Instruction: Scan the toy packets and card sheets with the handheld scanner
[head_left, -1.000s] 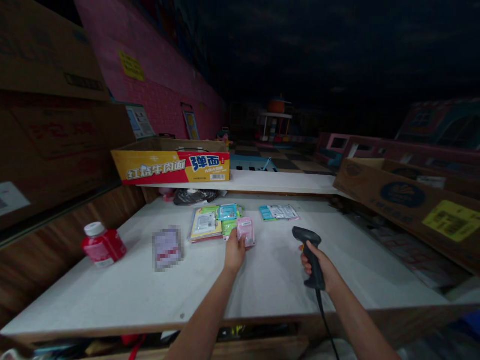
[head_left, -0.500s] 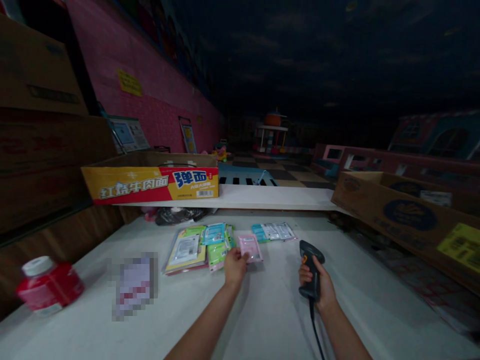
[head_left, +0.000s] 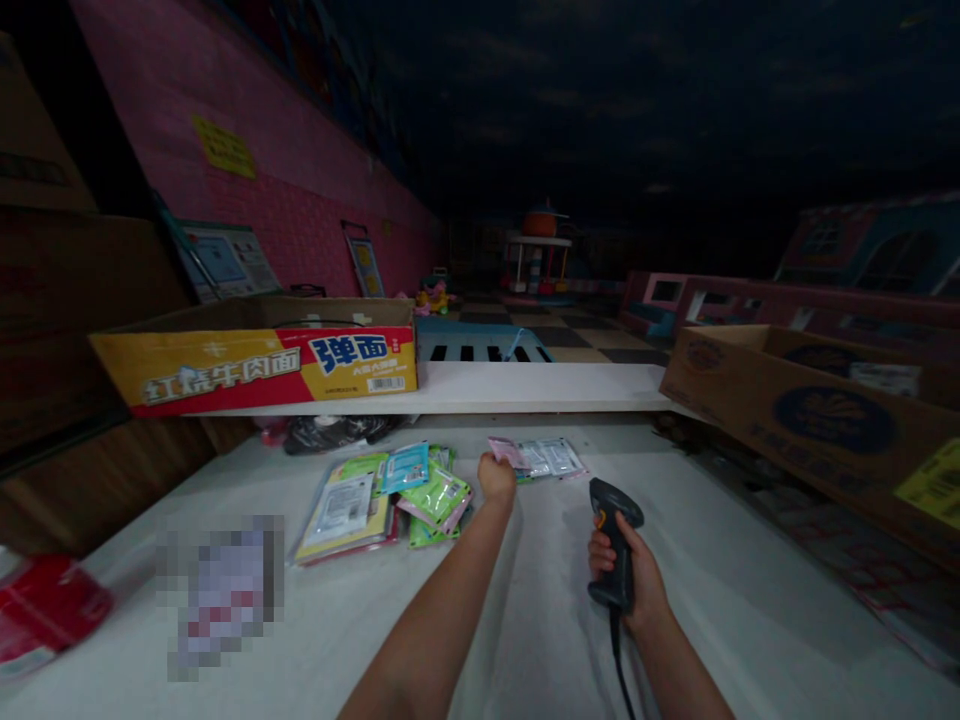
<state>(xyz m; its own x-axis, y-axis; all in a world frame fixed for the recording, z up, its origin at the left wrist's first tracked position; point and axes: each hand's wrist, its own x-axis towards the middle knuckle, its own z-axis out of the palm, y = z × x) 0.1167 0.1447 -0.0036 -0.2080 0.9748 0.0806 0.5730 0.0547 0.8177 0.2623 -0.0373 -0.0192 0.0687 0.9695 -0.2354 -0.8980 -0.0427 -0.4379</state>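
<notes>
My left hand (head_left: 497, 478) is closed on a small pink packet (head_left: 509, 453), held over the left end of a row of silver-and-blue packets (head_left: 553, 458) at the back of the white table. Wrapped round the grip of a black barcode scanner (head_left: 615, 545) is my right hand (head_left: 637, 570); the scanner's cable hangs down toward me. Left of my left hand lies a pile of green packets (head_left: 435, 493) with a blue packet (head_left: 405, 467) on it. Beside them, a flat yellow pack (head_left: 341, 515) sits under a silver packet (head_left: 346, 505).
A raised white shelf (head_left: 525, 388) spans the back, bearing a yellow-and-red noodle carton (head_left: 277, 365) on the left. An open brown carton (head_left: 795, 405) stands right. At left are a red bottle (head_left: 49, 610) and a blurred-out item (head_left: 229, 595) on the table (head_left: 315, 640).
My left hand has carried the pink packet away from me, over to the silver-and-blue packets. A green packet now shows on top of its pile. The view has shifted slightly; the scanner stays in my right hand.
</notes>
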